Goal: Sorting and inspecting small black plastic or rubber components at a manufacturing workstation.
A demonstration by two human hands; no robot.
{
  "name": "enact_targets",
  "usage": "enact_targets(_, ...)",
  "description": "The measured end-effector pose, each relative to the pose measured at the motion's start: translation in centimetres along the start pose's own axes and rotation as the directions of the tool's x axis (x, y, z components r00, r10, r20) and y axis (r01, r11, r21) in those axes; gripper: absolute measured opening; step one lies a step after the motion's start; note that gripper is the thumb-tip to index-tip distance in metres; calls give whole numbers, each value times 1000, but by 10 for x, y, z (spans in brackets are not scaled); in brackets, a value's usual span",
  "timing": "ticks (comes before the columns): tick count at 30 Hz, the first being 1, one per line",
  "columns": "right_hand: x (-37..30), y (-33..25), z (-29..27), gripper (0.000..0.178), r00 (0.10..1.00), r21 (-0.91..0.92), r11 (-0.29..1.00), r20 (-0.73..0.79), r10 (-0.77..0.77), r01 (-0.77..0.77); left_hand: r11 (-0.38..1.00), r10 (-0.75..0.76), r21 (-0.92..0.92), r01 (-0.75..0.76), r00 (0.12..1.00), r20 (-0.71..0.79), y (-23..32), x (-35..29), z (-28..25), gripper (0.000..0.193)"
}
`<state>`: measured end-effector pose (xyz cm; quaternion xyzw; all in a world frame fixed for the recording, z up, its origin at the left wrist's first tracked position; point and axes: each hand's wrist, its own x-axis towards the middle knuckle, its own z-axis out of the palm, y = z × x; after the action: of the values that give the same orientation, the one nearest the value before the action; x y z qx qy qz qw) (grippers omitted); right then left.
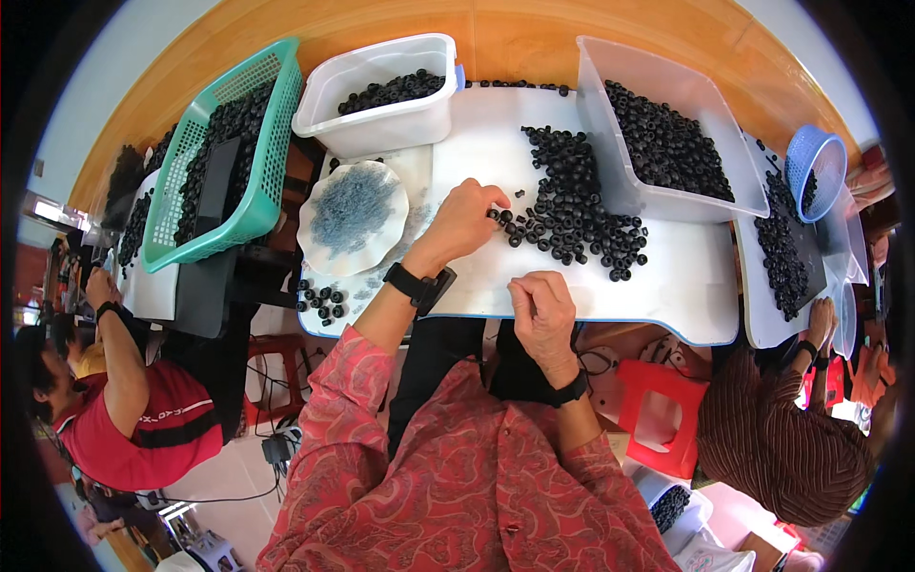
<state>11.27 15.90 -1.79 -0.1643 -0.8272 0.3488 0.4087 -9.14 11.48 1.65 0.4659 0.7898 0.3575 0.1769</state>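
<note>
My left hand [463, 221] is closed, fingertips pinched at a small black part [493, 214] at the left edge of a loose pile of black, bead-like parts [581, 219] on the white table [467, 286]. My right hand [545, 313] hovers by the table's front edge, fingers curled and thumb pressed to them; what they hold, if anything, is hidden. To the left of my left hand, a white scalloped plate [393, 232] carries a heap of tiny, clear bluish pieces [351, 208]. In front of the plate, several black parts [324, 303] lie in a small group.
A white bin [381, 129] and a green basket [205, 238] of black parts stand at the left. At the right is a large clear bin [658, 202], with a blue basket [808, 153] beyond. Co-workers sit on both sides, near a red stool [658, 458].
</note>
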Motion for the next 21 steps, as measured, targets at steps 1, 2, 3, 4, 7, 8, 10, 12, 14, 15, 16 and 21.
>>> enact_targets(1, 0, 0, 0, 10, 1000, 4, 1000, 3, 0, 0, 999, 11, -50, -12, 1000, -18, -2, -3, -1, 30)
enact_targets(2, 1, -1, 0, 10, 1000, 0, 1000, 1, -3, 3, 999, 8, -49, -9, 1000, -20, -4, -4, -2, 30)
enact_targets(3, 0, -1, 0, 10, 1000, -7, 1000, -2, -4, 4, 998, 10, -54, -11, 1000, -25, -5, -6, -3, 27)
enact_targets(4, 0, 0, 0, 10, 1000, -6, 1000, 0, -3, 3, 998, 13, -59, -15, 999, -31, -5, -7, -3, 25)
enact_targets(7, 0, 1, 1, 10, 1000, -12, 1000, -2, -22, 21, 999, 28, -23, -28, 999, -31, -4, -10, -4, 22)
enact_targets(8, 1, 0, 1, 10, 1000, -17, 1000, -4, -17, 17, 999, 27, -24, -28, 999, -31, -3, -10, -4, 22)
enact_targets(10, 1, -1, 1, 10, 1000, -18, 1000, -3, -15, 15, 999, 50, -4, -50, 997, -51, -3, -11, -4, 20)
enact_targets(12, 0, -1, 1, 10, 1000, -13, 1000, -6, -9, 9, 998, 44, -34, -46, 996, -74, 0, -14, -6, 22)
enact_targets(14, 1, 0, 1, 10, 1000, -22, 1000, -3, -17, 17, 997, 38, -64, -44, 995, -96, 6, -20, -9, 24)
enact_targets(15, 1, 1, 2, 10, 1000, -30, 999, -1, -26, 26, 966, -40, -256, 24, 997, -58, 9, -26, -12, 24)
enact_targets(16, 1, 0, 1, 10, 1000, -29, 999, 1, -26, 26, 895, -109, -436, 95, 994, -7, 12, -32, -14, 24)
enact_targets(21, 1, -2, 1, 11, 1000, -36, 999, -1, -25, 25, 636, -109, -762, 124, 992, 70, 24, -58, -25, 25)
